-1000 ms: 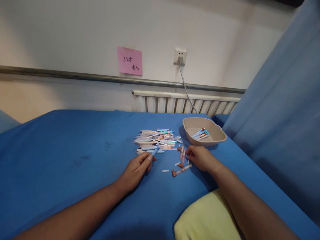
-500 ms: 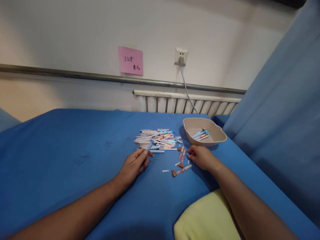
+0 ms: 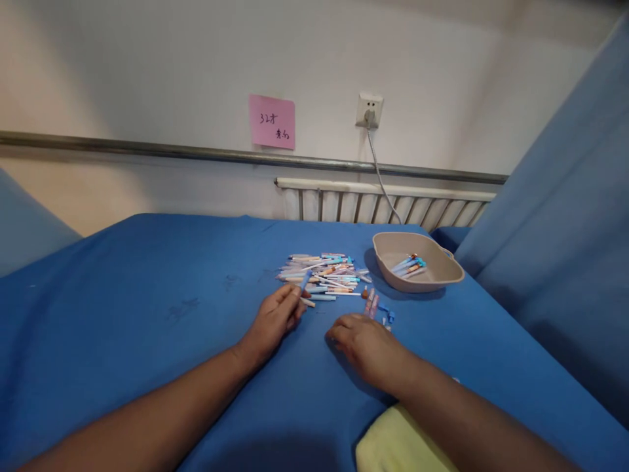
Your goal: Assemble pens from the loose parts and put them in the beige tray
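My left hand is closed round a blue pen barrel, which points up and away. A cream-tipped piece pokes out below its fingers. Just behind lies a pile of pen parts, with pale barrels and thin white refills. My right hand rests low on the blue sheet, fingers curled down, and whatever is under its fingertips is hidden. Beyond its knuckles are pinkish clear barrels and a brown pen topper. Small blue parts lie to their right.
A beige basin holding several pens stands at the back right. Blue sheet covers the surface. Yellow cloth is at the front, under my right forearm. A radiator and a plugged cable are behind; a curtain hangs right.
My right hand has moved left and nearer, covering the loose parts there. Blue parts now lie where it was. My left hand keeps its hold on the barrel. The view has swung slightly left.
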The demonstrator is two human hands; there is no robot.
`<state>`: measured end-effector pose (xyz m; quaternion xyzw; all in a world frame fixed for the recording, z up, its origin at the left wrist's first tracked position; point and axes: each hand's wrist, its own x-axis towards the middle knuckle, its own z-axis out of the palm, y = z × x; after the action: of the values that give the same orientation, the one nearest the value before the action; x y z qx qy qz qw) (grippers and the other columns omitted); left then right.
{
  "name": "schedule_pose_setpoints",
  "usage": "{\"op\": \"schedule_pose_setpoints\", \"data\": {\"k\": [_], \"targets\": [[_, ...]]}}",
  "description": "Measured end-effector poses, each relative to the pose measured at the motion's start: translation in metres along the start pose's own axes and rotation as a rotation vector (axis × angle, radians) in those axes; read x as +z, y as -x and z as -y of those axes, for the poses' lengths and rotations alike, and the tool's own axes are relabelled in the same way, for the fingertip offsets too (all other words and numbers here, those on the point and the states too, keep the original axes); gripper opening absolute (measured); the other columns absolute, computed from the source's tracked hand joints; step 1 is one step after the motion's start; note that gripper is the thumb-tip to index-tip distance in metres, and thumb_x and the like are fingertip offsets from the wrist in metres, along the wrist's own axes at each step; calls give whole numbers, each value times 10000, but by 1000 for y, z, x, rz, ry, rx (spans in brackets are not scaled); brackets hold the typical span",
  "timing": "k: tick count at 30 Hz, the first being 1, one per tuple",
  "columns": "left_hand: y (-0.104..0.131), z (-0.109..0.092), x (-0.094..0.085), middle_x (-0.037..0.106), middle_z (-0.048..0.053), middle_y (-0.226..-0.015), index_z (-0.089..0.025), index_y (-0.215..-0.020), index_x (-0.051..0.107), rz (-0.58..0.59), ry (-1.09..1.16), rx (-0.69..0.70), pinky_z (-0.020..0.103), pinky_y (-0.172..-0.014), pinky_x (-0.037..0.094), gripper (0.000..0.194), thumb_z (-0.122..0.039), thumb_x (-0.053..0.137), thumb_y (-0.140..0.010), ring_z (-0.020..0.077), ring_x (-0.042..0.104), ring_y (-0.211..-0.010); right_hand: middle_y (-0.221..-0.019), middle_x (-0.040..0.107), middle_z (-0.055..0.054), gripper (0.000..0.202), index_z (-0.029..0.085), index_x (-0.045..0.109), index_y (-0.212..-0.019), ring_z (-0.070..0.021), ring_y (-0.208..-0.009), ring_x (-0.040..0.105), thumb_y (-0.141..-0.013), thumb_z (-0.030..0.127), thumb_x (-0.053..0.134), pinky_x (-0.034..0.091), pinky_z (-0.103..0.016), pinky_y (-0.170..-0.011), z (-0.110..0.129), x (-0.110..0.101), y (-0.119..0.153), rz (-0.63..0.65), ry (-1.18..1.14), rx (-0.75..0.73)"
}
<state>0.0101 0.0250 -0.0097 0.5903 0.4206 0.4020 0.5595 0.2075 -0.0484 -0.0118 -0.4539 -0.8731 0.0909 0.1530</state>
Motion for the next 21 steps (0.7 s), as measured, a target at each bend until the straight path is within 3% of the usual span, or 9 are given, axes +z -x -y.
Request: {"op": "schedule_pose_setpoints", "data": {"k": [6, 13, 17, 21], "targets": [[5, 0, 8, 471, -56, -538, -142, -864, 568, 96, -179, 19, 178, -396, 266, 348, -475, 470, -854, 69, 364, -415, -855, 593, -62, 147, 155, 589, -877, -169, -788, 538, -868, 80, 464, 375, -264, -686, -1, 2, -2, 47, 169, 33], [5, 2, 7, 487, -52, -532, -147, -857, 580, 138, -317, 74, 195, -450, 314, 349, -464, 435, -874, 89, 387, -442, -877, 612, -70, 162, 158, 567, -940, -182, -826, 569, -903, 123, 413, 394, -276, -711, -4, -1, 0, 49, 50, 119], [7, 1, 6, 493, -46, -552, -145, -864, 573, 169, -386, 111, 202, -493, 343, 333, -440, 422, -892, 102, 423, -490, -897, 621, -64, 134, 170, 531, -991, -175, -824, 589, -885, 148, 451, 426, -282, -728, -14, 1, 2, -105, -163, 164], [11, -2, 5, 509, -31, -605, -144, -849, 574, 240, -489, 157, 204, -537, 358, 315, -412, 419, -906, 113, 452, -566, -760, 572, 0, 49, 199, 486, -910, -109, -551, 545, -892, 239, 465, 453, -234, -523, -25, 4, 1, -258, -558, 292]]}}
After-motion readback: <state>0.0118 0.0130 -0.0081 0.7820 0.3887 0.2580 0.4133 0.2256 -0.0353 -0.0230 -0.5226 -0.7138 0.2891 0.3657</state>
